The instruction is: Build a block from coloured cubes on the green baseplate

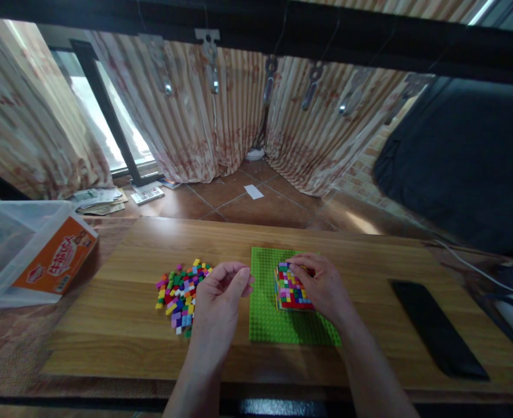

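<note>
My right hand (321, 281) bends over a low block of multicoloured building bricks (293, 293), thumb and fingertips closed together at its upper edge beside a purple brick (284, 266). The block stands on a green studded baseplate (265, 325), and the hand covers its right side. Left of the block, my left hand (224, 287) hovers with thumb and fingers pinched; whatever may be between the fingertips is hidden. A heap of loose small bricks (178, 293) in many colours lies on the table, partly behind my left hand.
The wooden table (121, 342) carries a long black flat object (437, 328) at the right. A clear plastic box (25, 249) with an orange label stands at the left. A dark horizontal bar (239, 32) with metal clips crosses the top. Papers (100, 200) lie beyond the table.
</note>
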A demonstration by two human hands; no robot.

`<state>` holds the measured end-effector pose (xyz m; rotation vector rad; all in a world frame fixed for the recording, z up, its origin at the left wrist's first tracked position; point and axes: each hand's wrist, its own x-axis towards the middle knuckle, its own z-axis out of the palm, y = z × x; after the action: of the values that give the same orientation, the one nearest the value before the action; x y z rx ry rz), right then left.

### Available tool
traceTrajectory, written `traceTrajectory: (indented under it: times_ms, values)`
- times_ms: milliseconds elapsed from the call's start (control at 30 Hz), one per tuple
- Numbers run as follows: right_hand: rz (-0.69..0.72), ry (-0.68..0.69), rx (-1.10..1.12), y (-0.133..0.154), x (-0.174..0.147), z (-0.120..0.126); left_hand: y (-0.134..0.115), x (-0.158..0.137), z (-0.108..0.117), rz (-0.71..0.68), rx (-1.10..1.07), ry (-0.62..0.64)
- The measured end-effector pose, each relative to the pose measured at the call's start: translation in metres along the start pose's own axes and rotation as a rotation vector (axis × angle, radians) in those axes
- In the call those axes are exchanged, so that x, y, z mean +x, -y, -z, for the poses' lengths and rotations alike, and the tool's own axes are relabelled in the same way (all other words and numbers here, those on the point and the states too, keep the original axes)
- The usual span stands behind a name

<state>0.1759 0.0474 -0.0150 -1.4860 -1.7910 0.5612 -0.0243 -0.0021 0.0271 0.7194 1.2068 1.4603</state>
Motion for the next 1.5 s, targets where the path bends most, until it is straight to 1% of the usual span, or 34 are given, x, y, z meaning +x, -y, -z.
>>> traceTrajectory:
  times_ms: [267,433,633,700,767,867,933,1000,1067,1133,1233,1333,1433,1500]
  values:
    - [-0.021,0.049,-0.004,0.004,0.003,0.001,0.001,0.0,0.0,0.017,0.004,0.015]
    - [-0.051,0.054,0.023,0.002,0.004,0.0,0.001,0.0,0.001,0.015,0.024,0.026]
    - [-0.094,0.076,0.105,-0.002,0.003,-0.001,0.002,-0.001,-0.002,0.066,-0.002,0.043]
    - [-0.118,0.07,0.137,-0.003,0.001,0.001,0.003,-0.001,-0.004,0.074,-0.011,0.048]
    - [-0.129,0.031,0.148,-0.002,-0.001,0.004,0.004,-0.001,-0.006,0.075,-0.017,0.052]
    - [-0.1,-0.072,0.165,0.009,-0.006,0.012,0.005,-0.002,-0.009,0.09,-0.027,0.055]
    - [-0.059,-0.109,0.21,0.022,-0.01,0.014,0.006,-0.002,-0.01,0.114,-0.042,0.059]
    - [-0.014,-0.083,0.265,0.036,-0.014,0.013,0.007,-0.003,-0.012,0.135,-0.061,0.075]
    - [0.037,-0.004,0.317,0.049,-0.017,0.009,0.007,-0.004,-0.014,0.136,-0.078,0.111]
    - [0.076,0.043,0.336,0.057,-0.02,0.004,0.007,-0.004,-0.016,0.113,-0.083,0.163]
    - [0.087,0.056,0.369,0.061,-0.021,-0.002,0.007,-0.005,-0.018,0.078,-0.083,0.218]
    - [0.062,0.045,0.396,0.061,-0.023,-0.004,0.008,-0.006,-0.019,0.083,-0.094,0.224]
    - [0.053,0.044,0.393,0.059,-0.022,0.001,0.009,-0.007,-0.021,0.101,-0.089,0.22]
    - [0.036,0.007,0.359,0.053,-0.02,0.007,0.01,-0.007,-0.021,0.102,-0.06,0.203]
